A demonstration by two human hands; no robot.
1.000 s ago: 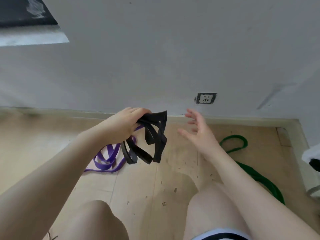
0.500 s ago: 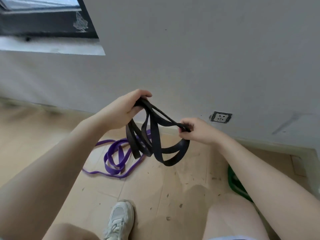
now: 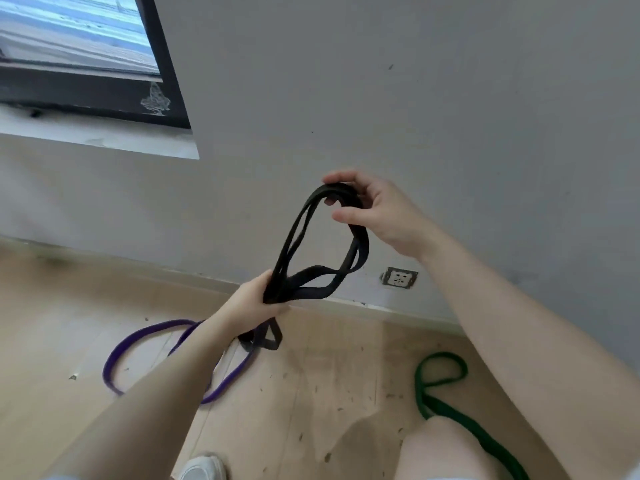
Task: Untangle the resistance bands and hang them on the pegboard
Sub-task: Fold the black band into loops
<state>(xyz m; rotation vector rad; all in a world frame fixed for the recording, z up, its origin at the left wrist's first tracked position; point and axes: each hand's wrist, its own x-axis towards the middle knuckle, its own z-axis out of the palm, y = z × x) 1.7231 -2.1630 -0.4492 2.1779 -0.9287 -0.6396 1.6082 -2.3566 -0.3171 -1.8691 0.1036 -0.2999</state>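
Note:
A black resistance band (image 3: 294, 244), looped several times, stretches between my two hands in front of the grey wall. My left hand (image 3: 252, 303) grips its lower end, and a short loop hangs below that fist. My right hand (image 3: 374, 213) holds the upper end raised, fingers curled over the top of the loops and thumb beneath. A purple band (image 3: 114, 355) lies in loops on the wooden floor under my left forearm. A green band (image 3: 450, 410) lies on the floor at the right. No pegboard is in view.
The grey wall (image 3: 450, 133) stands close ahead with a power socket (image 3: 400, 278) just above the skirting. A dark-framed window (image 3: 104, 81) and its sill are at the upper left. My white shoe (image 3: 204, 467) and bare knee (image 3: 446, 452) show at the bottom edge.
My right hand has lifted its end of the black band high, and my left hand has dropped lower, so the loops now stretch upright. The camera has tilted up toward the wall.

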